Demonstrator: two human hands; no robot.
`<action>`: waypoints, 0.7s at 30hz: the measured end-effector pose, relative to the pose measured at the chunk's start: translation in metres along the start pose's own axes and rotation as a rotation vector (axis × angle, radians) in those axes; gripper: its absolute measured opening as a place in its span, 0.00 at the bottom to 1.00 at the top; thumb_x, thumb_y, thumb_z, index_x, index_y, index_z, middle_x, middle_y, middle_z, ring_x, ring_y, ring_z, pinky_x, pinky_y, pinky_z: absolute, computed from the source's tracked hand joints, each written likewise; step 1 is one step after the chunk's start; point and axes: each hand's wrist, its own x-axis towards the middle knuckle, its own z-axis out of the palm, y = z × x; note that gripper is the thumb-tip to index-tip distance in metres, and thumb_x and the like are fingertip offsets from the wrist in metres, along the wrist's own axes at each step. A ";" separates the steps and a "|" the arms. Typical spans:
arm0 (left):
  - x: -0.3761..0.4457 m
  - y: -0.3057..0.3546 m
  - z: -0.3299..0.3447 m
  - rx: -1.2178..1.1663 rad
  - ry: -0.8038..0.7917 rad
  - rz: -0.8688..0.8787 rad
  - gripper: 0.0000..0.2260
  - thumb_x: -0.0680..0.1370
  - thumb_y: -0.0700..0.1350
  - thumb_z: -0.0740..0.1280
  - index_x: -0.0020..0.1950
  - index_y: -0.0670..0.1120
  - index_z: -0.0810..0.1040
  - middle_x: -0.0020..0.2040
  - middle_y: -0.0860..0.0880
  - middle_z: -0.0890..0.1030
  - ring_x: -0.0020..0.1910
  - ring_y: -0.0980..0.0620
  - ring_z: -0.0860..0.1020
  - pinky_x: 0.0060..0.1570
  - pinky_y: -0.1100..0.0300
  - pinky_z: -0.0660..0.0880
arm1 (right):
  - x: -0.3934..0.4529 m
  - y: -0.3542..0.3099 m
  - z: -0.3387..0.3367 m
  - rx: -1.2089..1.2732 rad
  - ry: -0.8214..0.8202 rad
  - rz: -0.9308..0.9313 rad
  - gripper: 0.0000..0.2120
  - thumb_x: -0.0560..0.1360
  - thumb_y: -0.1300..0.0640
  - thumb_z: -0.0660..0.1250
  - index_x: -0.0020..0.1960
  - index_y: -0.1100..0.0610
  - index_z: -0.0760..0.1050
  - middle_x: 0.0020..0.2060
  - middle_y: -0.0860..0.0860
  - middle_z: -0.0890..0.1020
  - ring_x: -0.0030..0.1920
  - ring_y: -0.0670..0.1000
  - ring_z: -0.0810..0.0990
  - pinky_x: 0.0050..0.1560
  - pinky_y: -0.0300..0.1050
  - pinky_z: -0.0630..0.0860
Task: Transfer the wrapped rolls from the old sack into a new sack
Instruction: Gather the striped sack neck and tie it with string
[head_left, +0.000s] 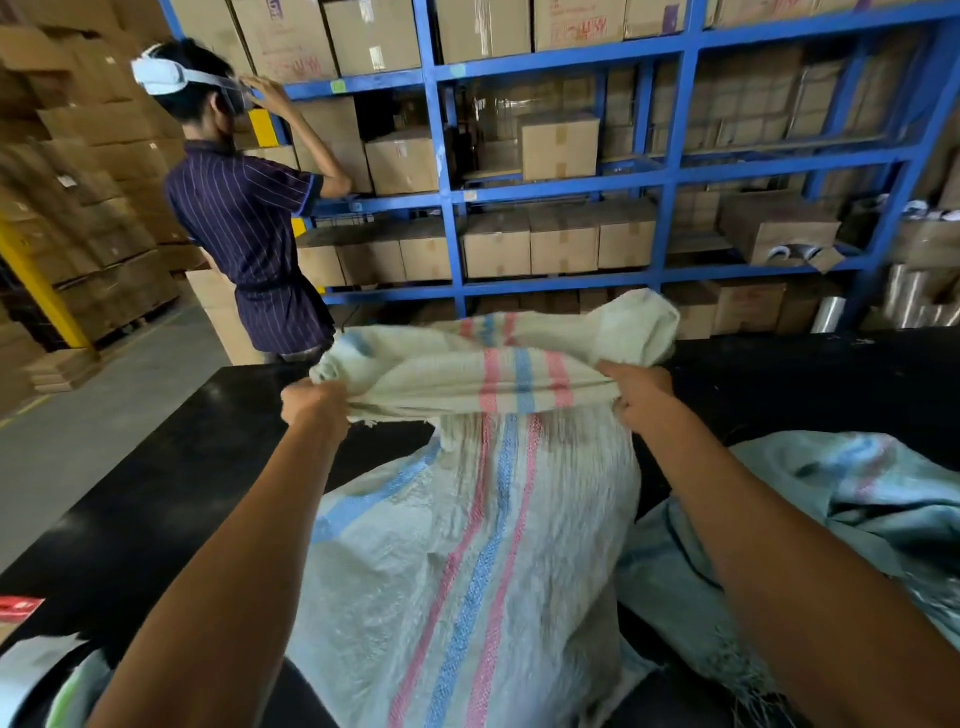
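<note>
On the black table (171, 467) in the middle of the scene stands a full woven sack (467, 561), pale with pink and blue stripes running up its side, its lower part near the camera and its neck toward the far side. Both arms reach out over it. The left hand (314, 402) has its fingers curled tight around the left end of the sack's loose top flap (493, 353), and the right hand (641, 397) grips the right end the same way, so the flap is pulled taut between them above the gathered neck, with the slack cloth folded over toward the far side. No wrapped rolls are visible; whatever fills the sack is hidden by the weave. To the right, touching the standing sack, a second striped sack (831, 509) lies crumpled and flat on the table, its frayed edge near the right forearm. Beyond the table on the far left, a person in a dark striped shirt (249, 228) stands facing blue shelving (670, 176) loaded with cardboard boxes (561, 145), one hand raised to a white headset. More boxes are stacked at the far left.
</note>
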 end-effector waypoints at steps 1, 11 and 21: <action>0.002 -0.005 -0.003 0.067 0.027 -0.014 0.15 0.75 0.37 0.68 0.62 0.44 0.80 0.60 0.41 0.80 0.55 0.41 0.81 0.54 0.50 0.80 | 0.000 0.006 -0.001 0.001 0.002 0.013 0.33 0.68 0.61 0.79 0.69 0.60 0.70 0.59 0.56 0.79 0.42 0.50 0.78 0.20 0.33 0.71; -0.027 0.101 0.011 -0.247 -0.411 -0.007 0.16 0.75 0.50 0.74 0.57 0.42 0.80 0.41 0.46 0.85 0.36 0.50 0.84 0.32 0.56 0.81 | -0.053 -0.090 0.044 -0.104 -0.297 -0.328 0.11 0.74 0.59 0.74 0.54 0.60 0.78 0.53 0.57 0.83 0.48 0.50 0.84 0.47 0.44 0.83; -0.141 0.144 0.068 -0.073 -0.804 0.436 0.08 0.79 0.35 0.61 0.53 0.44 0.77 0.44 0.41 0.82 0.41 0.44 0.82 0.44 0.50 0.81 | -0.092 -0.112 0.099 -0.055 -0.744 -0.236 0.19 0.73 0.53 0.71 0.62 0.60 0.79 0.53 0.59 0.84 0.54 0.57 0.83 0.57 0.52 0.79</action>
